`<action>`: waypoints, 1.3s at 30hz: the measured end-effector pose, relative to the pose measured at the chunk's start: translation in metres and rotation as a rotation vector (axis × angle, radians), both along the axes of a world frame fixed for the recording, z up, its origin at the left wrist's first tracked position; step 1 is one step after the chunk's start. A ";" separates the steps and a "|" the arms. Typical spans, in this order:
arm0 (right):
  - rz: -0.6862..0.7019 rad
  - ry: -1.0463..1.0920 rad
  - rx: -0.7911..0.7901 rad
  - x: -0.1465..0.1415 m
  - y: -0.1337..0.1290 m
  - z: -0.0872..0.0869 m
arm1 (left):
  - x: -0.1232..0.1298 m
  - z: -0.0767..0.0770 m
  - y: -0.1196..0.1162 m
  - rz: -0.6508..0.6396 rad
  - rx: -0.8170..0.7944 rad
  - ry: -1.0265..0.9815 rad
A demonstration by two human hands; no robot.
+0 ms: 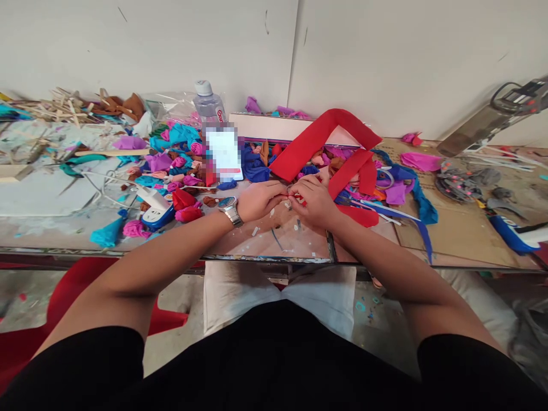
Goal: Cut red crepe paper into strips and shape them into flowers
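Pinching a small red piece [298, 199], perhaps fabric, mostly hidden, above the tabletop [257, 242] near its front edge; holding left hand [261, 201] and right hand [315, 201] angled inward, with grip nearly closed.

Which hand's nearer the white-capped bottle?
Left. The left hand is on the near side of the white-capped bottle, rightward; the right hand is farther right.

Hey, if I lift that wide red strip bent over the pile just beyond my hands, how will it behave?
The red strip will probably be floppy, since it folds over at a corner and drapes across the coloured scraps. It looks thin and sheetlike, so likely light for its size. Lying flat, it seems unlikely to roll.
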State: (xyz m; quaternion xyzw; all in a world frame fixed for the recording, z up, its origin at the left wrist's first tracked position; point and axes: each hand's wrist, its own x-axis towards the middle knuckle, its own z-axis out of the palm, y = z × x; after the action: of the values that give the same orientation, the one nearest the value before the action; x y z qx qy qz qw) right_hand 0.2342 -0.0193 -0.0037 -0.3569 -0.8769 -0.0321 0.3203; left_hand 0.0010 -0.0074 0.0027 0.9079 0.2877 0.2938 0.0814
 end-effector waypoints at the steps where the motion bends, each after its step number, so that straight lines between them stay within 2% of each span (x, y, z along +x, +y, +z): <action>1: 0.000 0.009 0.005 0.000 0.000 0.000 | 0.000 0.000 0.000 -0.004 -0.012 -0.010; 4: 0.000 0.036 0.016 -0.001 -0.001 0.000 | 0.000 -0.002 0.001 0.009 -0.047 -0.064; 7: -0.004 0.054 0.012 -0.001 -0.002 0.000 | 0.000 -0.005 0.002 0.078 -0.085 -0.165; 11: 0.002 0.062 -0.004 -0.001 -0.002 0.000 | 0.000 -0.006 0.002 0.124 -0.191 -0.297; 18: 0.011 0.081 0.056 -0.001 -0.003 0.001 | 0.003 -0.003 -0.003 0.014 -0.242 -0.388; 21: 0.022 0.076 0.079 -0.001 -0.003 0.001 | 0.003 -0.004 -0.002 0.011 -0.289 -0.433; 26: 0.036 0.080 0.030 0.001 -0.002 0.000 | 0.005 -0.004 -0.003 0.035 -0.422 -0.474; 30: 0.018 0.100 0.022 0.001 -0.003 0.001 | 0.006 -0.003 -0.003 0.005 -0.515 -0.513; 39: -0.020 0.104 0.042 0.001 -0.004 0.002 | 0.007 -0.006 -0.004 -0.046 -0.525 -0.479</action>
State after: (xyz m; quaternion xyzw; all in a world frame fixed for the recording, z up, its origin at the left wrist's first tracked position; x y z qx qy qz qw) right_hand 0.2352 -0.0233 -0.0020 -0.3600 -0.8547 -0.0350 0.3724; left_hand 0.0084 -0.0118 -0.0037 0.7677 0.3057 0.4124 0.3836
